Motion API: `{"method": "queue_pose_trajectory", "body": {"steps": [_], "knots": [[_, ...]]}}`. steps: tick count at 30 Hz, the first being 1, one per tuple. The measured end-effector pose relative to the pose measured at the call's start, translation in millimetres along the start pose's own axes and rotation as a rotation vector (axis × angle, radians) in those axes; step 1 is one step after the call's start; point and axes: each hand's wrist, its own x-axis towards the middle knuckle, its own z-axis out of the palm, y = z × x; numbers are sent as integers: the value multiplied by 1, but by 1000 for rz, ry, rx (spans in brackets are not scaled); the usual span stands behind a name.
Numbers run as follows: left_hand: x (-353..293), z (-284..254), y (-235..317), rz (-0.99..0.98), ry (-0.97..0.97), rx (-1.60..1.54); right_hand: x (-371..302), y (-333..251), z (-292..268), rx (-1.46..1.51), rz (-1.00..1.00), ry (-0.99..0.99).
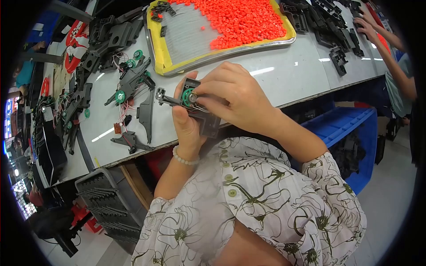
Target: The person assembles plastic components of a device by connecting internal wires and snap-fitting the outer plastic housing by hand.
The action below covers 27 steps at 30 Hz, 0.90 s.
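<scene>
A dark grey plastic housing is held up in front of my chest, over the near edge of the table. My left hand wraps around it from below and the left, with the thumb along its side. Set in the housing is a round green part with a shiny centre, and thin wires trail beneath it. My right hand pinches at this green part with thumb and fingers. To the left, several black plastic assemblies with green discs and thin wires lie on the white table.
A yellow-edged metal tray of small orange-red pieces stands behind my hands. Dark plastic parts are piled at the far right, near another person's hands. A blue bin sits below right, a grey slotted rack below left.
</scene>
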Motion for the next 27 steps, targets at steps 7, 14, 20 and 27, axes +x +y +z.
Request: {"method": "queue_pose_trajectory", "body": {"steps": [7, 14, 20, 27], "knots": [[4, 0, 5, -9, 3, 11, 8, 0, 5, 23, -25, 64], [5, 0, 6, -45, 29, 33, 11, 1, 2, -103, -90, -29], [4, -2, 8, -109, 62, 69, 7, 1, 3, -191, -48, -83], [4, 3, 16, -11, 94, -57, -5, 5, -20, 132, 51, 45]]}}
